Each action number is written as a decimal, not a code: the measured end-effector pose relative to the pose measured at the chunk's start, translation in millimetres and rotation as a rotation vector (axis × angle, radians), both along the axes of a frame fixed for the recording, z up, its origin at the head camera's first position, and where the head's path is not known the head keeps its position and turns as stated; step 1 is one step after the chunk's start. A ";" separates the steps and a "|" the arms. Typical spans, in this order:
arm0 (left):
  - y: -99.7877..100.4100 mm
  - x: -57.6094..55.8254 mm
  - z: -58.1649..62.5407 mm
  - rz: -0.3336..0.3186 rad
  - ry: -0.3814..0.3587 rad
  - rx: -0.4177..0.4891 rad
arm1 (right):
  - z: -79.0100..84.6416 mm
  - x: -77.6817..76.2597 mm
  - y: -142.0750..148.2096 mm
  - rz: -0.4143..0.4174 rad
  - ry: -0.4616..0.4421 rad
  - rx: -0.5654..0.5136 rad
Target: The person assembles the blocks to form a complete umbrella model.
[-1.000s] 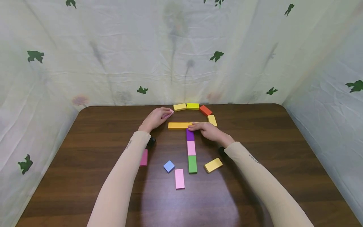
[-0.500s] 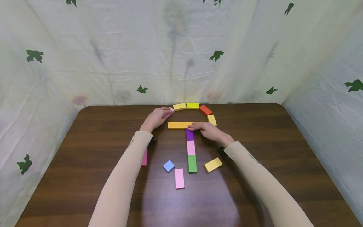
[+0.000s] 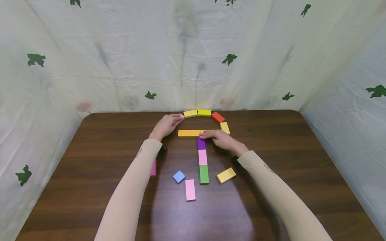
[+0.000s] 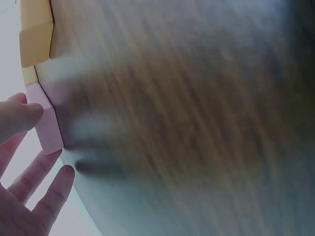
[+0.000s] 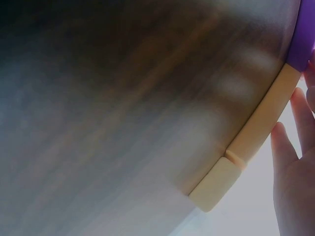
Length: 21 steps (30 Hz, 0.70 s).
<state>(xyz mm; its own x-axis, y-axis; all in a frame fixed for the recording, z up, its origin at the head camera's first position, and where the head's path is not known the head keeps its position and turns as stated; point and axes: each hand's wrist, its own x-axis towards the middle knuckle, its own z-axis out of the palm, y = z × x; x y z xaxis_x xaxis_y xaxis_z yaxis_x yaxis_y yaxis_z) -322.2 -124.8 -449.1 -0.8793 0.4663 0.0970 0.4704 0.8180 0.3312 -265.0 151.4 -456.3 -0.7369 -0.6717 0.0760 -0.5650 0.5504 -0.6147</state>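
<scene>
In the head view my left hand (image 3: 165,126) is at the far left of an arc of blocks. Its thumb and fingers pinch a pink block (image 4: 49,130), whose end meets a pale yellow block (image 3: 190,114). My right hand (image 3: 224,140) lies with extended fingers over an orange bar (image 3: 189,134), at its joint with a purple block (image 3: 201,143). The hand partly covers the bar's right half. A yellow block (image 3: 204,113), a red block (image 3: 218,117) and another pale yellow block (image 3: 224,128) continue the arc down to the bar's right end.
Below the purple block, a pink block (image 3: 202,157) and a green block (image 3: 204,174) form a column. Loose nearby lie a blue block (image 3: 179,177), a pink block (image 3: 190,190), a golden block (image 3: 226,175) and a magenta block (image 3: 153,168), partly behind my left sleeve.
My left forearm has shifted slightly right, covering more of the magenta block. The right hand and the blocks look still; the head view has moved a little.
</scene>
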 end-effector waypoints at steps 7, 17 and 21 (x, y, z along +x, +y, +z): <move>-2.0 -1.8 -1.9 -0.001 -0.002 -0.005 | 1.4 1.1 -0.2 0.002 -0.001 -0.006; -6.1 -0.9 -2.6 -0.019 -0.016 0.035 | 0.3 1.0 0.1 -0.002 -0.001 -0.004; -8.2 -0.8 -2.9 -0.020 -0.028 0.066 | 0.6 1.5 0.7 -0.005 -0.004 -0.003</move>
